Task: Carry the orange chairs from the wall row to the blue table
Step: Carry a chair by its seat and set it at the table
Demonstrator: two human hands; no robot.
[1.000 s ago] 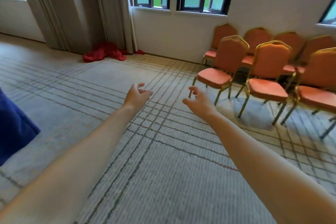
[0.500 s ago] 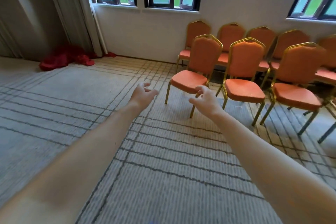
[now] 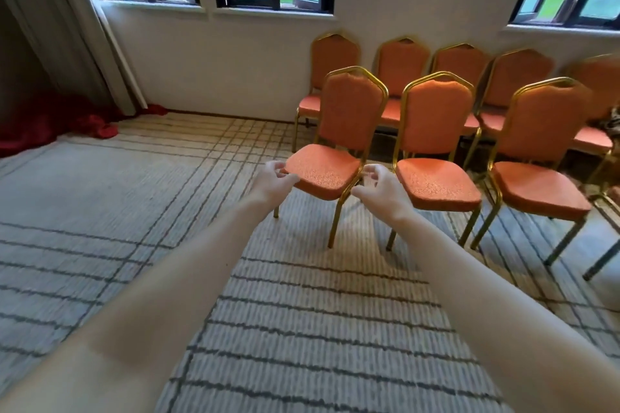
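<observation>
Orange padded chairs with gold metal frames stand in two rows by the white wall. The nearest, leftmost front chair [image 3: 327, 169] faces me. My left hand [image 3: 273, 183] reaches toward the left edge of its seat, fingers loosely curled and holding nothing. My right hand [image 3: 380, 189] is stretched out at the seat's right front corner, also empty with relaxed fingers. Whether either hand touches the seat is unclear. Two more front-row chairs [image 3: 436, 178] [image 3: 536, 189] stand to the right. The blue table is out of view.
A back row of several orange chairs [image 3: 402, 64] lines the wall under the windows. Grey curtains [image 3: 67, 30] hang at the left, with red cloth [image 3: 50, 124] heaped on the floor below. Striped carpet [image 3: 134, 211] stretches left and toward me.
I have moved closer to the chairs and the view has swung right. Both hands went from mid-air over the carpet to either side of the nearest chair's seat. The blue table left the view.
</observation>
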